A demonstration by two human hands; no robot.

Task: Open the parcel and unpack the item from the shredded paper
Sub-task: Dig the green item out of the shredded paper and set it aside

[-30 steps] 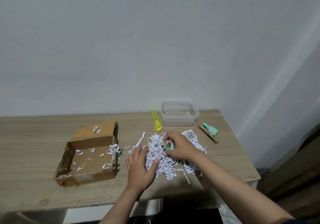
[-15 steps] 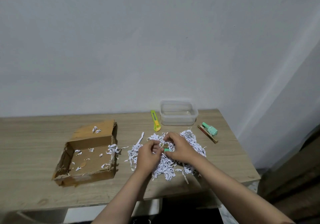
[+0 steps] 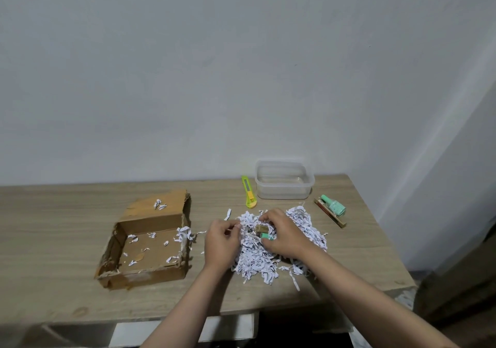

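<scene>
Both hands, left hand (image 3: 221, 240) pinching shreds and right hand (image 3: 284, 236) cupped loosely, part our shredded paper (image 3: 255, 259) on the table (image 3: 53, 253); small item (image 3: 264, 232) lies exposed between them, so next we lift it clear.

One open cardboard box (image 3: 146, 243), one utility knife (image 3: 248, 192), one clear plastic container (image 3: 284, 179), two mint nail-polish bottles (image 3: 334, 205) (image 3: 267, 236), one shredded-paper pile (image 3: 255, 259).
</scene>
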